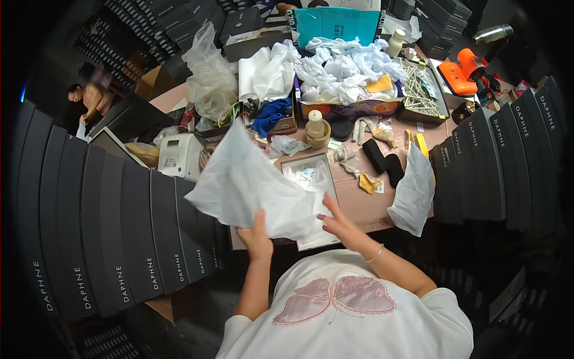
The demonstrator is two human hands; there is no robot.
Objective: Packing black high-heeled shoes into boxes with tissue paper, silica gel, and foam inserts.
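My left hand (256,237) grips the lower edge of a large sheet of white tissue paper (245,182) and holds it up over the table. My right hand (339,224) touches the sheet's right lower corner with fingers spread. Under the sheet lies an open shallow box (311,173) with white paper and small packets inside. The sheet hides most of the box's left part.
Rows of upright dark boxes (119,233) stand at left and right (502,161). The pink table (365,206) bears a white label printer (179,154), crumpled tissue (341,69), black pads (382,161), a white bag (414,190), and an orange tool (460,73). Another person (89,99) is far left.
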